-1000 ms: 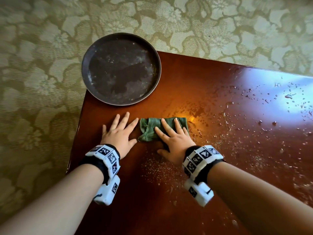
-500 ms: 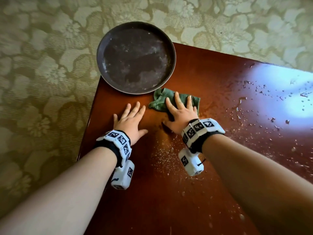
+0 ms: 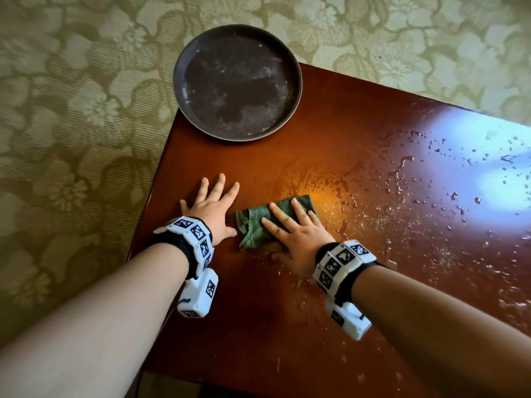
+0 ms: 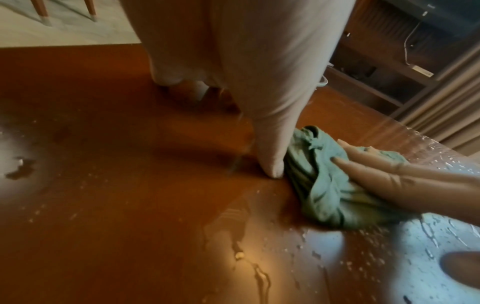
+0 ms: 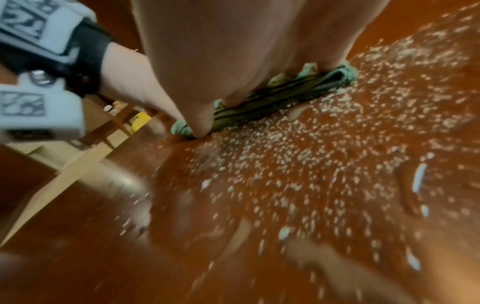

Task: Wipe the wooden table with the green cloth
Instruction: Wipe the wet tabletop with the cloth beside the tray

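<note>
Green cloth [image 3: 267, 222] under flat, straight-fingered right hand [image 3: 296, 234]; left hand [image 3: 212, 208] splayed flat on wooden table [image 3: 344, 133] beside it.

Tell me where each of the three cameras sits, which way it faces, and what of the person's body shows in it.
Head: worn on the head, looking down on the wooden table, dark round tray, both forearms, left hand flat, right hand pressing the green cloth.
Left wrist: low under the left hand, looking along it across the table at the cloth and right fingers.
Right wrist: under the right hand, facing the wet specks; left wrist behind.
Shared: the cloth shows in all three.
</note>
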The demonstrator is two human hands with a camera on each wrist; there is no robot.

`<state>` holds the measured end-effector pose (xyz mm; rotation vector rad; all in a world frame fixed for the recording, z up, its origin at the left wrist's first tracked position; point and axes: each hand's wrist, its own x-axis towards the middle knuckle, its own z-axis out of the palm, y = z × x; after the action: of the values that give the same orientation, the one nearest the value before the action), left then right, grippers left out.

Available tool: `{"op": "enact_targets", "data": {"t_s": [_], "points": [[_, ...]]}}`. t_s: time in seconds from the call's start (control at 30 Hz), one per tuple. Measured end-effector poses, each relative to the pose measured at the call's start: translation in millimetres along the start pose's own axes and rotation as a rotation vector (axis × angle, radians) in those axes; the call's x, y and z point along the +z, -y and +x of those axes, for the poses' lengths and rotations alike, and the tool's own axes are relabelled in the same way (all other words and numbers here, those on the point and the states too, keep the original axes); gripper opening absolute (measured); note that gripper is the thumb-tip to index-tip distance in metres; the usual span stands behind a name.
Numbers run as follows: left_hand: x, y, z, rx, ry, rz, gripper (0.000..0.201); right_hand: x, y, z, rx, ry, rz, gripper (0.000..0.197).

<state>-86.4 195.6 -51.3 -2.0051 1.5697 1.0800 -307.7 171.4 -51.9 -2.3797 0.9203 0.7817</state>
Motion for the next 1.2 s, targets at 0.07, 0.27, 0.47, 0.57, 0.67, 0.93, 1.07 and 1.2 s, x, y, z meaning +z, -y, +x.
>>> {"op": "enact_targets", "data": {"t_s": [0.07,0.27,0.47,0.57,0.67,0.93,1.07,1.2], "points": [[0,1,0,0.001,-0.004,0.003,0.101,-10,-10,12,0.069,-0.034,0.034,0.075],[1,4,2,0.014,-0.006,-0.015,0.103,-56,-53,54,0.39,-0.168,0.255,0.07],[1,3,1,0.01,-0.011,-0.014,0.104,-48,-38,49,0.399,-0.194,0.318,0.073],[1,1,0,0.002,-0.014,-0.012,0.103,-26,-18,29,0.315,-0.178,0.287,0.074],[1,-1,-2,-0.01,-0.008,-0.016,0.101,-2,2,3,0.209,-0.126,0.212,0.077],[-4,-14,6,0.036,-0.037,0.09,0.1,10,-19,-20,-0.06,0.004,-0.064,0.072],[-13,-24,14,0.051,-0.021,0.072,0.097,-18,-49,9,0.073,-0.041,-0.013,0.066],[-14,-32,20,0.054,0.002,0.037,0.096,-47,-86,38,0.305,-0.144,0.143,0.065]]}}
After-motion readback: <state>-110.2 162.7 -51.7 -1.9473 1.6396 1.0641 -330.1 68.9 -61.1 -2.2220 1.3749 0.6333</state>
